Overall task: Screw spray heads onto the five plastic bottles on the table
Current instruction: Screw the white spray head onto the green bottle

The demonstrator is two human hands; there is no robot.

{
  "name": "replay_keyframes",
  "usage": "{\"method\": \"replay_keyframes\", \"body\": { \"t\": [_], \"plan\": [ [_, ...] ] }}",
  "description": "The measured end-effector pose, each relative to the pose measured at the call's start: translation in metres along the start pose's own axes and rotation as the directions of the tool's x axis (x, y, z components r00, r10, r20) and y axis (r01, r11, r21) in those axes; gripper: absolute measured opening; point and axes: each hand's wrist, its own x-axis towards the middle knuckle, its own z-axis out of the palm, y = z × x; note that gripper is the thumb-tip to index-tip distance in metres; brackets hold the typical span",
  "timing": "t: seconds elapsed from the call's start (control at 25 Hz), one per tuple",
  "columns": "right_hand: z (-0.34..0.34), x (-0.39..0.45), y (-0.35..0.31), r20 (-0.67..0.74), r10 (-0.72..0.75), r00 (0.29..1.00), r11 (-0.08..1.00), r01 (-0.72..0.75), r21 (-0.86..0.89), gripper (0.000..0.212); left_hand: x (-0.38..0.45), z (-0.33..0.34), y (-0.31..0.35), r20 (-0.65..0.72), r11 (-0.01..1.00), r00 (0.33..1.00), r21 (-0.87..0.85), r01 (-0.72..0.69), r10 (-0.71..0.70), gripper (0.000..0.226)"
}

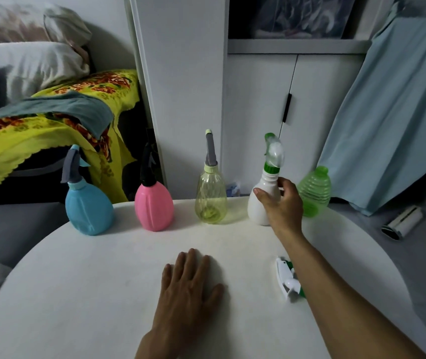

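My right hand (pixel 281 203) is wrapped loosely round the shoulder of the white bottle (pixel 262 203), thumb on the near side and fingers curled behind the neck; whether I am gripping it firmly or just steadying it I cannot tell from here. That bottle already wears its green and clear head (pixel 274 151), upright at the back of the table (pixel 103 294). My left hand (pixel 188 283) lies flat and open on the tabletop in front of me, holding nothing.

Just behind my right hand stands the green bottle (pixel 314 191), the only one with a bare cap and no sprayer. Its head (pixel 288 278), white with green parts, lies on its side on the table, close against my right forearm. Further left in the row the yellow bottle (pixel 210 200), the pink bottle (pixel 153 207) and the blue bottle (pixel 89 209) all stand with heads fitted.

So I judge four of five done, and this one is being set down. Next I need to let go, bring the green bottle nearer, pick up the loose head, seat it straight on the neck and turn it tight without cross-threading
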Motion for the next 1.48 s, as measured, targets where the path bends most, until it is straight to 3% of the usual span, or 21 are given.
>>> {"method": "replay_keyframes", "body": {
  "t": [0.12,0.16,0.24,0.28,0.4,0.48,0.6,0.72,0.8,0.88,0.96,1.28,1.4,1.48],
  "plan": [
    [-0.015,-0.011,0.012,0.100,0.044,0.994,0.997,-0.038,-0.069,0.094,-0.001,-0.001,0.001,-0.008,1.000,1.000,0.006,-0.007,0.007,0.071],
    [-0.023,-0.013,0.019,0.127,0.033,0.991,0.991,-0.016,-0.132,0.095,-0.003,0.000,0.001,-0.030,1.000,0.999,0.008,-0.015,0.015,0.070],
    [-0.044,-0.011,0.033,0.144,-0.025,0.989,0.967,0.060,-0.247,0.080,-0.005,0.003,0.001,-0.075,1.000,0.997,0.003,-0.021,0.022,0.070],
    [-0.054,-0.009,0.036,0.097,-0.048,0.994,0.956,0.074,-0.283,0.068,-0.005,0.004,0.001,-0.095,1.000,0.995,0.002,-0.019,0.019,0.069],
    [-0.077,0.003,0.047,-0.257,-0.009,0.966,0.972,-0.052,-0.228,0.049,-0.006,0.009,0.004,-0.114,1.000,0.993,-0.012,-0.013,0.012,0.069],
    [-0.082,0.013,0.049,-0.319,0.080,0.944,0.979,-0.134,-0.153,0.071,-0.006,0.010,0.004,-0.126,1.000,0.992,-0.012,-0.011,0.009,0.069],
    [-0.080,0.032,0.059,-0.203,0.184,0.962,0.959,-0.221,-0.179,0.114,-0.004,0.013,0.002,-0.147,1.000,0.989,-0.016,-0.010,0.007,0.070],
    [-0.072,0.044,0.070,-0.139,0.151,0.979,0.984,-0.162,-0.075,0.126,-0.004,0.014,0.001,-0.153,0.999,0.988,-0.038,-0.022,0.016,0.072],
    [-0.070,0.049,0.075,-0.112,0.142,0.983,0.989,-0.147,-0.031,0.113,-0.004,0.013,0.002,-0.155,1.000,0.988,-0.023,-0.020,0.016,0.075],
    [-0.071,0.052,0.076,-0.130,0.125,0.984,0.986,-0.138,-0.092,0.083,-0.004,0.011,0.005,-0.160,0.999,0.987,-0.036,-0.024,0.018,0.074],
    [-0.070,0.049,0.073,-0.179,0.101,0.979,0.980,-0.129,-0.151,0.065,-0.003,0.011,0.003,-0.176,0.999,0.984,-0.043,-0.028,0.020,0.072],
    [-0.106,-0.001,0.024,-0.121,-0.008,0.993,0.992,-0.007,-0.128,0.059,-0.004,0.007,-0.001,-0.078,0.999,0.997,-0.053,-0.002,-0.002,0.083],
    [-0.123,-0.035,-0.029,0.040,-0.080,0.996,0.996,0.081,-0.024,0.057,-0.012,-0.016,0.006,-0.097,0.988,0.993,-0.145,0.055,-0.070,0.082],
    [-0.132,-0.062,-0.063,0.246,-0.078,0.966,0.994,0.055,0.097,0.064,-0.022,-0.033,0.017,-0.229,0.956,0.973,-0.292,-0.031,-0.039,0.102]
  ]
}}
